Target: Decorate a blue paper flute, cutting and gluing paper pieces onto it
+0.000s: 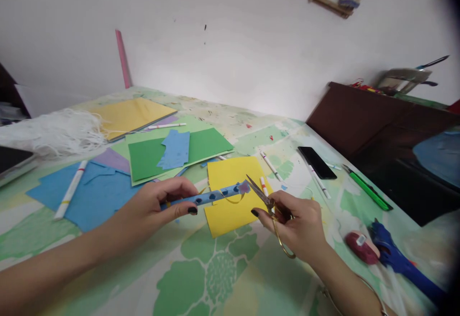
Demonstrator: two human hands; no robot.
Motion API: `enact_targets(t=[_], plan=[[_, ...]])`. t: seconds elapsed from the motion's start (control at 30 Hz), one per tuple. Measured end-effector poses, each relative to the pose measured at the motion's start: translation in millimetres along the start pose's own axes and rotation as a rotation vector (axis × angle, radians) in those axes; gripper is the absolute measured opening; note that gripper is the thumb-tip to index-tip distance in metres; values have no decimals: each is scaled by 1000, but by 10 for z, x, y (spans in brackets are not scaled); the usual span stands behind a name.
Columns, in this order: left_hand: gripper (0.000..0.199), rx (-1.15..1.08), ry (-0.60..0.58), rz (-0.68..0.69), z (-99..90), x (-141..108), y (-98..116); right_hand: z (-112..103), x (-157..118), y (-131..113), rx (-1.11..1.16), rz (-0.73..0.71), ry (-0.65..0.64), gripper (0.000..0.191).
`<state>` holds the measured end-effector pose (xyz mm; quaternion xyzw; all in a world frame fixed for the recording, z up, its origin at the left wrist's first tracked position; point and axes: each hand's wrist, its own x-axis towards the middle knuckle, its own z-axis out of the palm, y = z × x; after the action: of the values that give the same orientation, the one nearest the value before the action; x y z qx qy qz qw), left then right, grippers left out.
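A slim blue decorated tube (217, 193) with dark blue spots and a purplish tip lies in the grip of my left hand (172, 201), its thumb along the near side. Around the tube loops a thin yellow strip (233, 201). My right hand (296, 220) holds gold-handled scissors (264, 196), whose blades point up and left, close to the tube's purple end. Whether the blades touch the tube I cannot tell. Beneath both lies a yellow paper sheet (230, 220) with a notched left edge.
Blue paper (97, 205), green sheets (212, 146) and white string (57, 131) lie to the left. On the right are a black phone (316, 162), a green cutter (368, 190), a red tape dispenser (361, 247) and a blue glue gun (398, 258). Several white markers are scattered about.
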<state>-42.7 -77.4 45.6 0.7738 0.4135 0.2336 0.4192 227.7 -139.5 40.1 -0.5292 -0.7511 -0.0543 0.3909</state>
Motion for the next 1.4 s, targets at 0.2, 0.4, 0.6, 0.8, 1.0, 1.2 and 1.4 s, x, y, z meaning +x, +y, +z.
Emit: enact_targets(t=[0.2, 0.4, 0.6, 0.8, 1.0, 1.2, 1.4], plan=[[22, 28, -20, 11, -4, 24, -27, -18, 12, 3, -41, -64, 20, 25], [21, 61, -11, 4, -11, 18, -27, -25, 20, -2, -89, -101, 23, 27], [20, 43, -26, -18, -6, 16, -11, -18, 19, 2, -115, -128, 37, 29], [21, 23, -31, -20, 5, 18, -10, -14, 9, -5, -103, -104, 25, 29], [21, -22, -32, -73, 22, 8, 14, -12, 6, -21, -119, -102, 32, 30], [23, -46, -52, -53, 22, 6, 12, -26, 2, -33, -122, -94, 20, 28], [25, 2, -50, -15, 8, 23, -13, -37, 12, -55, -128, -114, 25, 25]])
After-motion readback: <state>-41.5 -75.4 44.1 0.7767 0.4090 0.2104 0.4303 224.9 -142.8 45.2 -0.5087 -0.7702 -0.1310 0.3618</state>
